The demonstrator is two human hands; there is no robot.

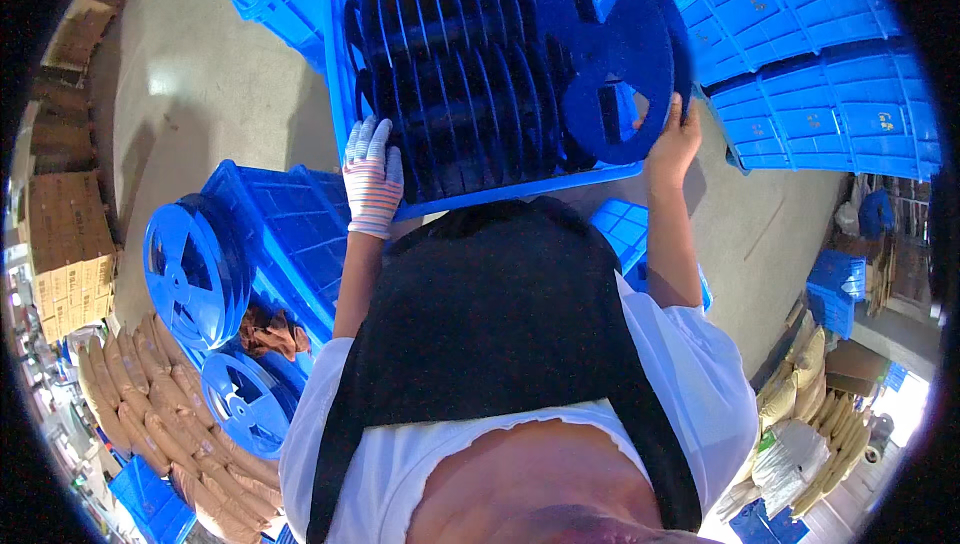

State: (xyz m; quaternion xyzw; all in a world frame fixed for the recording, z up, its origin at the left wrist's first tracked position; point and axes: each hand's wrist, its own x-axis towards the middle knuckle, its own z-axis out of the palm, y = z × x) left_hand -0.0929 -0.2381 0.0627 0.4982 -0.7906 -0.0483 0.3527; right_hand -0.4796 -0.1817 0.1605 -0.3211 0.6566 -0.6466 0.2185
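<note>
A blue plastic crate (336, 74) stands in front of me, packed with a row of dark reels (455, 74) on edge. At its right end a large blue reel (630, 39) with cut-out openings leans over the row, its top past the crate's back. My right hand (672, 144) is bare and grips this reel at its lower right edge, thumb partly hidden behind it. My left hand (373, 176) wears a white glove with coloured stripes. Its fingers are stretched out against the crate's near left corner, beside the reels.
Blue crates are stacked at the right (815, 54). Beside me at the left, blue reels (185, 274) lean against another blue crate (280, 224). Brown filled sacks (165, 394) and cardboard boxes (70, 224) line the left; pale sacks (800, 384) lie at the lower right.
</note>
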